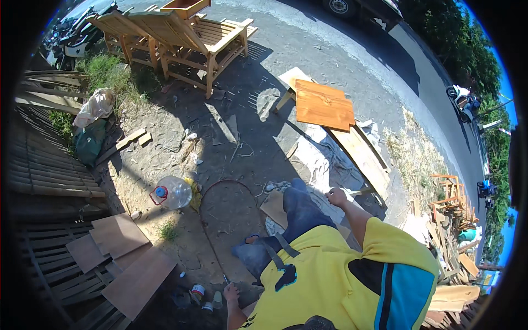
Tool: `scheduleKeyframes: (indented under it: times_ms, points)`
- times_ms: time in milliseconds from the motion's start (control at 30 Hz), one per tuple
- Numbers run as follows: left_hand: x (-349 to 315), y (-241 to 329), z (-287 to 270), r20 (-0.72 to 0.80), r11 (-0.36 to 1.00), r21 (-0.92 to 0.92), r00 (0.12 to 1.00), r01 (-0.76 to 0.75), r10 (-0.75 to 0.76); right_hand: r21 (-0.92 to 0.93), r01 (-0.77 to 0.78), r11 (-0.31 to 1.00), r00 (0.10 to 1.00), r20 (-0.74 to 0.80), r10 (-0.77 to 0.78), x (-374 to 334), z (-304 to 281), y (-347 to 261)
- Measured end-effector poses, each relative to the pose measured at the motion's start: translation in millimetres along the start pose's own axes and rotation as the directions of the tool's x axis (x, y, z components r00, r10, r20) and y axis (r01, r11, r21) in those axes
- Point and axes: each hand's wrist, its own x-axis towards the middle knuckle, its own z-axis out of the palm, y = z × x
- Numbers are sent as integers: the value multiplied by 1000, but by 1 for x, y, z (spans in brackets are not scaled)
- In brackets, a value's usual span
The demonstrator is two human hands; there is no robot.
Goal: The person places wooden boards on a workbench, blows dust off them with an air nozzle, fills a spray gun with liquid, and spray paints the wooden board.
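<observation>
At the lower middle, my left hand (232, 295) is closed around the end of a thin red hose (208, 237), beside a small metal-looking fitting. The hose loops over the ground ahead of my legs. My right hand (337, 197) is out over my right knee, its fingers curled in; whatever they hold, if anything, is too small to make out. Just beyond it, a long pale board (360, 157) slopes on a low support. An orange-brown varnished wooden panel (323, 105) lies across the far end of the low stand. White cloths (324, 148) are spread beneath the board.
A clear plastic jug (175, 193) with a blue cap stands left of the hose. Flat brown panels (135, 283) and several small cans (197, 291) are at lower left. Wooden chairs (190, 41) stand at far left, scrap wood (443, 242) at right. A road (407, 60) passes beyond.
</observation>
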Motion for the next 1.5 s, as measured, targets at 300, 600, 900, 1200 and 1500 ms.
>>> scheduleKeyframes:
  times_ms: [300, 600, 900, 1200, 1500]
  points:
    - [7, 346, 320, 84, 898, 153, 911, -413, 404, 613, -131, 779, 881, -288, 375, 237, -117, 201]
    - [22, 568, 772, 461, 694, 334, 753, -638, 470, 549, -76, 833, 833, -424, 355, 573, -241, 243]
    - [116, 634, 913, 237, 784, 464, 911, -412, 339, 842, -210, 497, 952, 60, 301, 684, -246, 237]
    - [126, 637, 946, 389, 896, 309, 902, -319, 187, 942, -323, 91, 927, 296, 230, 697, -239, 279]
    - [72, 671, 923, 502, 883, 262, 836, -389, 220, 937, -333, 104, 927, 305, 219, 659, -283, 247]
